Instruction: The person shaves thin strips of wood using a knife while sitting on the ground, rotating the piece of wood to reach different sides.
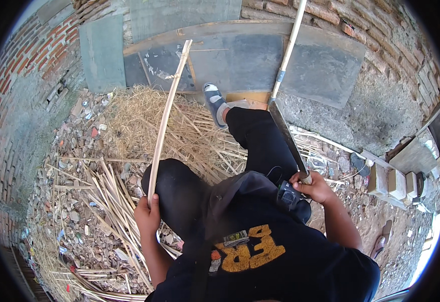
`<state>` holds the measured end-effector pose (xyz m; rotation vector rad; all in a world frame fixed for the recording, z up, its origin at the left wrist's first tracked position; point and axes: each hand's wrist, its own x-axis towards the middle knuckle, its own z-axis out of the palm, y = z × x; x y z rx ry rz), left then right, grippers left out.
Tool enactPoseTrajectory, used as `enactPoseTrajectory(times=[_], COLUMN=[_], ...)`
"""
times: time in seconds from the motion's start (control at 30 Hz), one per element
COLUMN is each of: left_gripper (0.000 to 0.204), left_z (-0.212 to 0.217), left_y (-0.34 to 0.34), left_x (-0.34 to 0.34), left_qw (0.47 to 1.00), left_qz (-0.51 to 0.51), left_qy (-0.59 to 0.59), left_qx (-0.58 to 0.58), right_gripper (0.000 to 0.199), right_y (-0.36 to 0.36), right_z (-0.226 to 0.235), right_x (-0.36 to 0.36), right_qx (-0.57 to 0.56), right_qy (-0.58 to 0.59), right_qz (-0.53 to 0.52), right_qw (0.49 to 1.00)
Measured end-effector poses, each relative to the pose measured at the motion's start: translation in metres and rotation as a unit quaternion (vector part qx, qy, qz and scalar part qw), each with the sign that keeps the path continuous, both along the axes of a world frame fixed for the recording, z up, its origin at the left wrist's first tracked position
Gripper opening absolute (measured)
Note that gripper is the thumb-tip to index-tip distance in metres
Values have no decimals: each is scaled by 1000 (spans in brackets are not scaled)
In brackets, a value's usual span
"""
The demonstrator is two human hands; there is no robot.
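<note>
My left hand [147,215] is closed round the lower end of a long, pale bamboo strip [165,116]. The strip rises past my left knee and bows slightly, with a node near its top. In my right hand [314,188] is the handle of a machete [286,132]. Its long dark blade points up and away beside my right leg, its far end overlapping the foot of a pale pole [286,55] with a blue band. Blade and strip are well apart.
Split bamboo strips [117,196] and dry shavings [164,121] cover the rubble ground at left. Grey boards [235,63] lean on the brick wall ahead. My sandalled foot [213,103] rests near them. Blocks [396,183] stand at right. A small black device [287,195] lies by my right hand.
</note>
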<state>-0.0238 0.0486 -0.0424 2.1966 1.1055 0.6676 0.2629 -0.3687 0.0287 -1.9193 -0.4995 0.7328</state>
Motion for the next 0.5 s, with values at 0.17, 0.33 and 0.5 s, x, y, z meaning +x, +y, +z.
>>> enactPoseTrajectory(times=[0.17, 0.33, 0.5], left_gripper=[53, 54, 54], left_z=[4, 22, 23], left_y=[-8, -24, -33], left_x=[0, 2, 6], left_qw=[1000, 998, 997], left_qz=[11, 30, 46], left_qy=[12, 56, 65], left_qx=[-6, -25, -13], right_gripper=[18, 18, 20], right_y=[9, 26, 36], right_z=[-17, -36, -52], right_x=[22, 49, 79], right_qx=[2, 32, 18], right_qy=[14, 34, 75], right_qz=[35, 85, 119], right_qw=[999, 995, 990])
